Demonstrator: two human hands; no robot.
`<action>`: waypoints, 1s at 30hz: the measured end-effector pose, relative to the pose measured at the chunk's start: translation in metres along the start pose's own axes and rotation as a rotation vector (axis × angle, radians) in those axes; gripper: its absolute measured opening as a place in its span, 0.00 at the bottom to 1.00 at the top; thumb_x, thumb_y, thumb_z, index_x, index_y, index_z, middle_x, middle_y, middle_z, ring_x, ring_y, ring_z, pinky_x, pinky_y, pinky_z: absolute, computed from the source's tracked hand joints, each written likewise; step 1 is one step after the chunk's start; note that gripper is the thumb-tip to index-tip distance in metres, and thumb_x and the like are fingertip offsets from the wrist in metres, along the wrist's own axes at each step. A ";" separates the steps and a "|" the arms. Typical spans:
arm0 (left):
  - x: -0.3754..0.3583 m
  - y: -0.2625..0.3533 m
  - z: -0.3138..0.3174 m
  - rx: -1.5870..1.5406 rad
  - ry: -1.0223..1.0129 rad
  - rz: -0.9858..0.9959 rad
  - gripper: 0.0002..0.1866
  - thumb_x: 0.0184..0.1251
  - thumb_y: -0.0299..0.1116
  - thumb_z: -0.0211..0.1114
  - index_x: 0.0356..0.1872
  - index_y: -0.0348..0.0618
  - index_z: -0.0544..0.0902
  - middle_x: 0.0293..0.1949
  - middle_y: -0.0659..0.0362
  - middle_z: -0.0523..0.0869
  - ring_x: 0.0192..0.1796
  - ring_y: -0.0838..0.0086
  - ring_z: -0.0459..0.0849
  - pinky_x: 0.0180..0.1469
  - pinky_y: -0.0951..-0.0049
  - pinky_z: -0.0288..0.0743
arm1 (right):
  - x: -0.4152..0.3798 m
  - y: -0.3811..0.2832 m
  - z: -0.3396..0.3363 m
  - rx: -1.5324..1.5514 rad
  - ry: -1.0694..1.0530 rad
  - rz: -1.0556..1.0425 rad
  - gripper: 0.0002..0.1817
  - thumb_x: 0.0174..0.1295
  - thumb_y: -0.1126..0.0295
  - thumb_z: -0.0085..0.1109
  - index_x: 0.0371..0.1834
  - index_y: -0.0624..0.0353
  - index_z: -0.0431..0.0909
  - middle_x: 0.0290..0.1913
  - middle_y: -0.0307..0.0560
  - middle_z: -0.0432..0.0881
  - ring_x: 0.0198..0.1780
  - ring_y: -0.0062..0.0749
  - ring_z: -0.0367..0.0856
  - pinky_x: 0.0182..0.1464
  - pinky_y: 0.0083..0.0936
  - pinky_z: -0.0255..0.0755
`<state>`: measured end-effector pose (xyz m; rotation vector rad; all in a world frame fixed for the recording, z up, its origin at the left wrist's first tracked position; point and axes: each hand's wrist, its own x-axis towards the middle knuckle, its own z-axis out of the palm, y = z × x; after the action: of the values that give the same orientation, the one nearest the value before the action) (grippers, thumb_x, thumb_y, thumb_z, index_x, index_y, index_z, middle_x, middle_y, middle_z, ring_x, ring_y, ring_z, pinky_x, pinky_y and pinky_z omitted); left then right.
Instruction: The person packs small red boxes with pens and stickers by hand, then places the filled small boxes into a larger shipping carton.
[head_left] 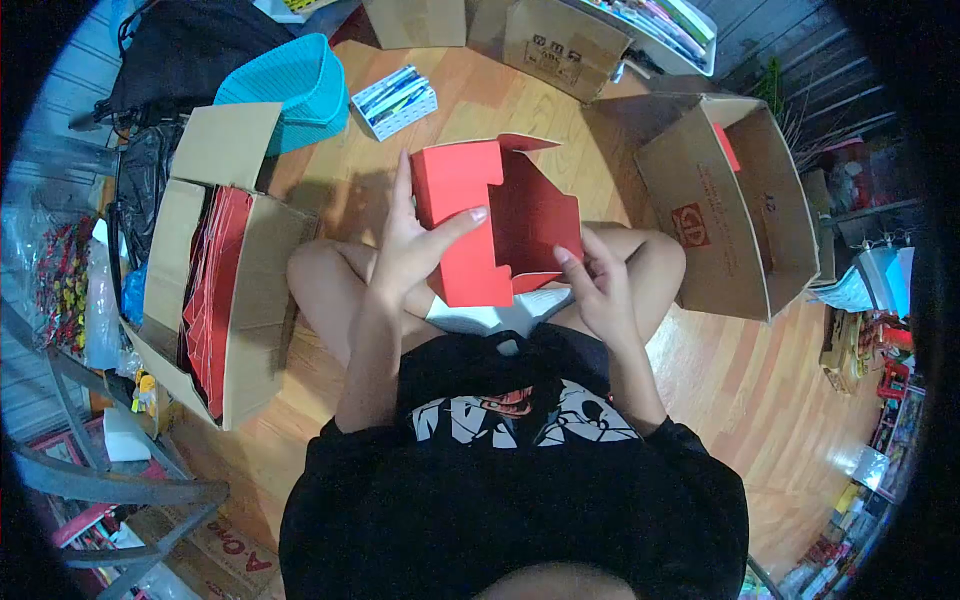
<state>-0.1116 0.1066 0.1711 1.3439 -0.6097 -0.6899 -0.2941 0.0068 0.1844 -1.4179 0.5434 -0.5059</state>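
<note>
Two hands work a half-folded red box [490, 225] above your crossed legs on the wooden floor [760, 390]. Your left hand [412, 245] wraps the box's left wall, fingers behind and thumb pressed across the front face, pinching the card. Your right hand [592, 280] sits at the box's lower right corner, fingertips against the open side panel; whether it pinches that panel or only braces it, you cannot tell from here.

Left of the red box, an open carton [215, 290] holds a stack of flat red sheets [212, 290]. Right of the red box, a second carton [735, 205] lies tipped on its side with one red piece [727, 147] inside. Beyond the red box stands a turquoise basket [290, 90].

Risks, as a judgement: the top flap stands loose and unlocked, so a hard squeeze from your left thumb could crease the front face. A panel pushed off its fold line may tear at the notch, and the unfinished shape could spring flat if your right hand lets go.
</note>
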 end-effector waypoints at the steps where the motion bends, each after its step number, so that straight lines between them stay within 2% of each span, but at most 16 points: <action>1: 0.001 0.000 -0.003 0.028 -0.020 -0.009 0.53 0.45 0.28 0.70 0.63 0.32 0.38 0.51 0.48 0.70 0.49 0.70 0.74 0.47 0.71 0.73 | 0.000 0.001 -0.001 0.002 -0.002 0.002 0.16 0.61 0.77 0.45 0.53 0.68 0.66 0.46 0.47 0.75 0.47 0.23 0.72 0.48 0.18 0.66; 4: 0.007 -0.001 -0.011 0.041 -0.058 -0.044 0.52 0.45 0.28 0.70 0.64 0.32 0.39 0.51 0.47 0.70 0.49 0.69 0.74 0.47 0.71 0.73 | 0.001 0.000 0.001 -0.077 -0.070 -0.034 0.20 0.61 0.77 0.46 0.57 0.68 0.61 0.48 0.47 0.74 0.48 0.24 0.72 0.49 0.19 0.66; 6: 0.008 -0.007 -0.013 0.022 -0.079 -0.076 0.52 0.45 0.28 0.70 0.64 0.32 0.39 0.50 0.47 0.70 0.48 0.68 0.74 0.46 0.72 0.73 | 0.002 -0.008 0.007 0.044 -0.065 0.083 0.34 0.56 0.76 0.54 0.64 0.62 0.48 0.57 0.50 0.65 0.55 0.31 0.67 0.52 0.24 0.66; 7: 0.008 -0.010 -0.012 0.048 -0.058 -0.105 0.52 0.44 0.28 0.70 0.64 0.31 0.39 0.50 0.47 0.70 0.48 0.68 0.74 0.46 0.71 0.73 | 0.001 -0.008 0.007 0.046 -0.065 0.084 0.34 0.56 0.76 0.54 0.64 0.62 0.48 0.57 0.50 0.65 0.55 0.31 0.67 0.52 0.24 0.66; 9: 0.010 -0.014 -0.012 0.074 -0.038 -0.133 0.52 0.44 0.28 0.70 0.64 0.31 0.40 0.50 0.47 0.70 0.48 0.68 0.74 0.46 0.71 0.73 | 0.001 -0.008 0.005 0.020 -0.338 0.044 0.50 0.49 0.76 0.61 0.67 0.53 0.32 0.66 0.52 0.49 0.65 0.37 0.55 0.55 0.32 0.64; 10: 0.011 -0.015 -0.012 0.028 -0.013 -0.127 0.52 0.44 0.28 0.70 0.64 0.31 0.40 0.50 0.48 0.70 0.48 0.68 0.74 0.46 0.71 0.73 | 0.004 -0.004 0.002 -0.012 -0.427 0.076 0.57 0.45 0.76 0.65 0.67 0.48 0.25 0.69 0.51 0.37 0.68 0.39 0.42 0.58 0.38 0.60; 12: 0.010 -0.016 -0.011 -0.017 0.011 -0.122 0.51 0.44 0.28 0.70 0.63 0.31 0.40 0.49 0.48 0.70 0.48 0.68 0.74 0.47 0.70 0.73 | 0.003 -0.002 0.005 -0.053 -0.428 0.037 0.57 0.44 0.75 0.65 0.67 0.48 0.25 0.69 0.51 0.36 0.68 0.39 0.42 0.59 0.39 0.60; 14: 0.009 -0.018 -0.010 0.008 -0.032 -0.113 0.46 0.46 0.27 0.69 0.63 0.34 0.47 0.50 0.50 0.71 0.48 0.69 0.74 0.47 0.70 0.72 | 0.004 -0.001 0.005 -0.095 -0.427 -0.005 0.58 0.44 0.75 0.65 0.67 0.48 0.25 0.69 0.50 0.36 0.68 0.39 0.43 0.59 0.39 0.59; 17: 0.008 -0.026 -0.013 0.059 -0.081 -0.097 0.39 0.49 0.28 0.67 0.62 0.36 0.54 0.49 0.53 0.73 0.47 0.71 0.75 0.47 0.71 0.72 | 0.003 0.001 0.003 0.039 -0.378 -0.010 0.58 0.43 0.76 0.66 0.67 0.50 0.26 0.69 0.49 0.35 0.69 0.39 0.42 0.61 0.39 0.56; 19: 0.008 -0.026 -0.013 0.099 -0.108 -0.083 0.35 0.50 0.28 0.66 0.60 0.37 0.58 0.49 0.54 0.73 0.47 0.72 0.75 0.47 0.72 0.72 | 0.002 0.004 -0.001 -0.048 -0.363 -0.065 0.52 0.47 0.72 0.63 0.68 0.53 0.32 0.69 0.49 0.39 0.69 0.38 0.40 0.63 0.39 0.52; 20: 0.005 -0.024 -0.009 0.068 -0.107 -0.134 0.32 0.51 0.29 0.65 0.58 0.37 0.60 0.47 0.55 0.74 0.47 0.73 0.75 0.47 0.72 0.72 | 0.002 0.006 -0.001 -0.048 -0.365 -0.067 0.52 0.47 0.72 0.63 0.68 0.53 0.32 0.69 0.49 0.39 0.69 0.38 0.40 0.63 0.39 0.52; 22: 0.001 -0.018 -0.004 0.040 -0.106 -0.156 0.27 0.53 0.29 0.64 0.54 0.39 0.64 0.44 0.57 0.76 0.45 0.75 0.75 0.46 0.73 0.71 | 0.002 0.010 -0.003 -0.110 -0.337 -0.104 0.44 0.53 0.69 0.59 0.68 0.56 0.39 0.68 0.51 0.43 0.69 0.38 0.40 0.64 0.38 0.48; 26: -0.001 -0.023 -0.003 0.031 -0.131 -0.181 0.28 0.53 0.30 0.64 0.55 0.40 0.64 0.45 0.57 0.75 0.46 0.74 0.74 0.45 0.73 0.72 | 0.007 0.016 -0.012 -0.295 -0.315 -0.260 0.39 0.55 0.66 0.55 0.67 0.57 0.43 0.68 0.53 0.45 0.69 0.39 0.41 0.63 0.37 0.48; 28: -0.001 -0.023 -0.001 0.056 -0.132 -0.195 0.31 0.53 0.30 0.65 0.57 0.39 0.59 0.46 0.56 0.74 0.47 0.73 0.74 0.45 0.74 0.72 | 0.008 0.013 -0.010 0.067 -0.171 -0.099 0.38 0.55 0.68 0.56 0.66 0.58 0.45 0.67 0.55 0.47 0.69 0.39 0.43 0.64 0.36 0.47; 29: -0.001 -0.022 0.000 0.057 -0.134 -0.191 0.31 0.53 0.30 0.65 0.57 0.39 0.59 0.46 0.56 0.74 0.47 0.73 0.74 0.45 0.74 0.72 | 0.009 0.009 -0.008 0.066 -0.171 -0.103 0.38 0.55 0.68 0.56 0.66 0.58 0.45 0.67 0.55 0.47 0.69 0.39 0.43 0.64 0.36 0.47; 30: -0.002 -0.019 0.001 0.045 -0.152 -0.152 0.35 0.53 0.30 0.65 0.60 0.39 0.55 0.47 0.55 0.73 0.48 0.72 0.73 0.45 0.74 0.72 | 0.010 0.001 -0.007 0.086 -0.095 -0.121 0.37 0.55 0.69 0.56 0.66 0.59 0.46 0.67 0.56 0.48 0.68 0.39 0.44 0.63 0.36 0.49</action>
<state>-0.1153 0.1054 0.1523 1.3983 -0.6522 -0.9131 -0.2902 -0.0047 0.1821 -1.3902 0.3575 -0.5488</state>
